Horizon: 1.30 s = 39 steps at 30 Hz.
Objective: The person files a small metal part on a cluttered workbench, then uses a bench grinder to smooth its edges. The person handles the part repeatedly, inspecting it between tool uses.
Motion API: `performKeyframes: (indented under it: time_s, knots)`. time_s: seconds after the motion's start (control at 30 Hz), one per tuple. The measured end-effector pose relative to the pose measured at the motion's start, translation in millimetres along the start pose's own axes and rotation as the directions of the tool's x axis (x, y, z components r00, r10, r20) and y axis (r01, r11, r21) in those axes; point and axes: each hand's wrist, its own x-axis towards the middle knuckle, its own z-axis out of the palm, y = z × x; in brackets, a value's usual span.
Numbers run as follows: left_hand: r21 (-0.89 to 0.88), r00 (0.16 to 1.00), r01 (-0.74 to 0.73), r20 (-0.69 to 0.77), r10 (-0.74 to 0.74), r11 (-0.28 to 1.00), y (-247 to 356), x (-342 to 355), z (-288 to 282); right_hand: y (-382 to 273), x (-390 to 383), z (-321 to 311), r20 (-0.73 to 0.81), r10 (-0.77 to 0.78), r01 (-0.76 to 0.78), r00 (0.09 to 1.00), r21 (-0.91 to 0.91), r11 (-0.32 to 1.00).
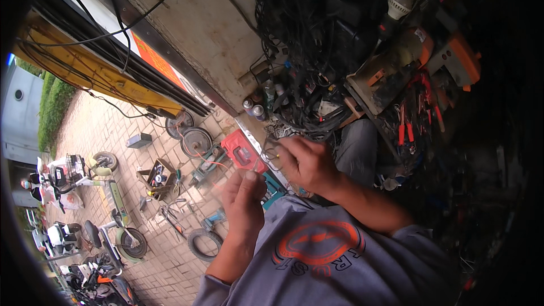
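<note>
My left hand (245, 197) is closed in front of my shirt, thumb pressed over the curled fingers. A thin orange wire (212, 158) runs up to its knuckles; what lies inside the fist is hidden. To the right and slightly farther off, my right hand (309, 164) is closed in a pinch. A thin dark wire (271, 148) loops out from its fingertips, with a small yellow spot near them. Below and between the hands are a red plastic case (242, 152) and a teal tool case (275, 188), partly covered by my left hand and shirt.
Tangled black cables (309, 107) and two spray cans (253, 107) lie ahead. Red-handled pliers (406, 127) hang at right beside an orange machine (453, 59). On the paving at left are a wooden tool box (157, 178), a tire (205, 245) and parked scooters (116, 209).
</note>
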Motion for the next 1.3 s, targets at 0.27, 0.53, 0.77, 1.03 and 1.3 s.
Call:
performKeyframes:
  time_s: [0.27, 0.53, 0.77, 1.03, 1.3]
  knots:
    - [0.432, 0.992, -0.129, 0.055, 0.117, 0.893, -12, -4, -17, 20, 3, -2, 0.416, 0.536, -0.678, 0.735, 0.46, 0.573]
    - [0.821, 0.618, -0.571, 0.405, 0.673, 0.03, -29, -1, -38, 5, 2, 23, 0.628, 0.623, -0.863, 0.466, 0.477, 0.165]
    - [0.773, 0.773, -0.516, 0.234, 0.589, 0.37, -43, -8, -45, 17, -5, 27, 0.752, 0.47, -0.859, 0.463, 0.512, 0.028]
    - [0.451, 0.973, -0.136, 0.23, 0.032, 0.882, -45, 1, -47, 21, -17, 19, 0.667, 0.444, -0.791, 0.598, 0.579, 0.195]
    - [0.469, 0.99, -0.138, 0.069, 0.12, 0.872, -26, -4, -37, -5, -6, 16, 0.377, 0.542, -0.661, 0.751, 0.426, 0.618]
